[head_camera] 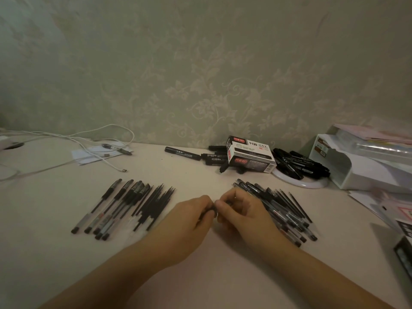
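Left hand (191,216) and right hand (242,211) meet over the table (200,264), the fingers of both curled round one dark pen (212,212); the pen bridges their fingertips, largely hidden and blurred; pen rows (124,206) flank the hands.

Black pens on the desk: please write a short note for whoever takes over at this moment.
The left hand and the right hand both pinch one thin black plastic pen between them, above the pale desk.
At left, the row of black pens and thin refills lies sorted, likely done.
At right, the heap of black pens probably remains to do.
The step on the held pen is hidden.
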Demonstrator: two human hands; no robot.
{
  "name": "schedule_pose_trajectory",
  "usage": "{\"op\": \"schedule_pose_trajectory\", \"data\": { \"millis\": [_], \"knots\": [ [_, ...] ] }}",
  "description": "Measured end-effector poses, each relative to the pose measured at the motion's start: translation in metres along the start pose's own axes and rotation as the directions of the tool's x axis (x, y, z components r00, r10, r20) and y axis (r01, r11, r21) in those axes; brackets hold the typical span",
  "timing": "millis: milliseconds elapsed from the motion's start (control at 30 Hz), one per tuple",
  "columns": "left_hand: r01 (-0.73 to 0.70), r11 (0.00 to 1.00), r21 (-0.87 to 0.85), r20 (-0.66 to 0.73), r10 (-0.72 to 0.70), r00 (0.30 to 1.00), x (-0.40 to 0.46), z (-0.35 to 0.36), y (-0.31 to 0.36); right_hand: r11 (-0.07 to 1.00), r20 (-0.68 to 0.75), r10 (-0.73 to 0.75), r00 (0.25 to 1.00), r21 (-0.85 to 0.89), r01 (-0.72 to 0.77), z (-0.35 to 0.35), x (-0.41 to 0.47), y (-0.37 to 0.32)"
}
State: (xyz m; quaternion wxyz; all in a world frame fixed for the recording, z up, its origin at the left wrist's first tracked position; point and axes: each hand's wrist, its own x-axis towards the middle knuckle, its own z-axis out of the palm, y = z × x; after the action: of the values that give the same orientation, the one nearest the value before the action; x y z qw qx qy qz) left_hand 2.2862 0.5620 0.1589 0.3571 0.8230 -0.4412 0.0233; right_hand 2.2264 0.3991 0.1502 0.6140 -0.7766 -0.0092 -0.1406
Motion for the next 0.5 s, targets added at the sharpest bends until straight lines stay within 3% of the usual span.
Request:
{"op": "schedule_pose_trajectory", "data": {
  "millis": [300,500],
  "knots": [
    [-0.041,0.981,0.189,0.061,0.030,0.998,0.0029,-0.0020,-0.0057,1.000,0.017,0.013,1.000,0.005,-0.013,0.0010,-0.0005,-0.0006],
    [0.017,0.955,0.296,0.040,-0.030,0.999,0.0045,0.0021,-0.0036,1.000,-0.005,0.015,1.000,0.008,-0.014,0.0001,0.0014,0.0007]
  ]
}}
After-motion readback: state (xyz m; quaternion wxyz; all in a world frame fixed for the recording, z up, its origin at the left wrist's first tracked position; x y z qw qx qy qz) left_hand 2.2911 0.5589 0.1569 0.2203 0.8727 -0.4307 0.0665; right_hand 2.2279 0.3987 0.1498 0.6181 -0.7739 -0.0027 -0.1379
